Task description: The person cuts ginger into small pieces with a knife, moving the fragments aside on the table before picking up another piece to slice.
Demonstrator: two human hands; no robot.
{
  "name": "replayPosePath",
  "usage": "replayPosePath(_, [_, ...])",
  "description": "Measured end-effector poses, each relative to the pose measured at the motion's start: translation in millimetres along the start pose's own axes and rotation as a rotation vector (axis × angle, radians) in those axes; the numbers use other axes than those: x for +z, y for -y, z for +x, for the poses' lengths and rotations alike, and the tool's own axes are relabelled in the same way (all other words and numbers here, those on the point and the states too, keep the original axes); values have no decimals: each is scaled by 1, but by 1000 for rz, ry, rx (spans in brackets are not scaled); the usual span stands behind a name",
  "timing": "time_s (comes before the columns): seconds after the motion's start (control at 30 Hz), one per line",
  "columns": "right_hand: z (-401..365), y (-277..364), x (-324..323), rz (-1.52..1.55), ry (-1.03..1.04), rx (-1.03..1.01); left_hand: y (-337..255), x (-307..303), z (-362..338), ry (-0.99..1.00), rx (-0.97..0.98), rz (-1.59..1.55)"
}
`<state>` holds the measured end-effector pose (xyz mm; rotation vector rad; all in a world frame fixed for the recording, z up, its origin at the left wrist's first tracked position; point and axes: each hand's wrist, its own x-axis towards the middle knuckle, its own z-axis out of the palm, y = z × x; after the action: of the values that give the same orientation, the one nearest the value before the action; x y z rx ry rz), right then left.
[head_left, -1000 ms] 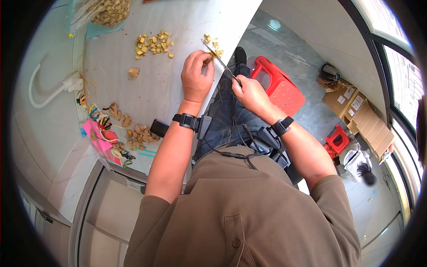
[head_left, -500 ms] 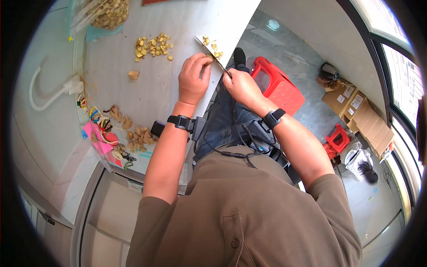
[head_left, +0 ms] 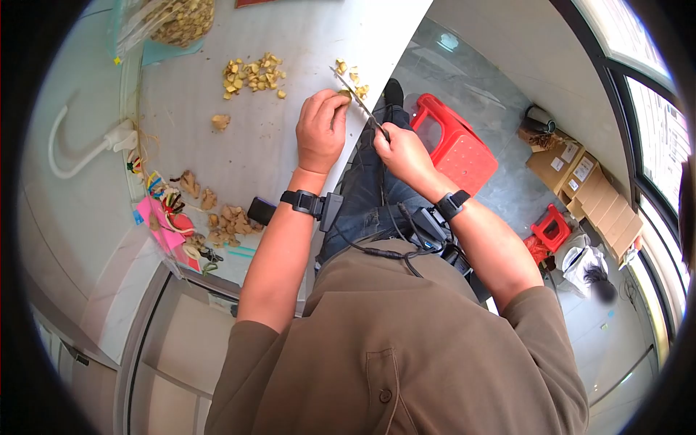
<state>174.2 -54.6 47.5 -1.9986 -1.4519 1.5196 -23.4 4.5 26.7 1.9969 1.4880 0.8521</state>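
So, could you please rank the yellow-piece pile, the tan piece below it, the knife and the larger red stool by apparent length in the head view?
1. Larger red stool
2. Knife
3. Yellow-piece pile
4. Tan piece

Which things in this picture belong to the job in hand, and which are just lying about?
Likely part of the job:
- knife, in the right hand
- yellowish piece at the left hand's fingertips
- small yellow pieces on the counter
- brown knobbly pieces, perhaps

Apparently just lying about:
- dark phone-like object
- pink sheet
- large red stool
- cardboard boxes
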Motion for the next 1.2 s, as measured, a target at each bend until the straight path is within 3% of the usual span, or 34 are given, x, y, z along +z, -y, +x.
replayPosePath(0.7, [-11, 9, -12, -128, 6, -57, -4, -4, 4, 1, 32, 10])
replayPosePath(1.2, [1, 14, 7, -167, -7, -79, -5, 2, 0, -21, -53, -24])
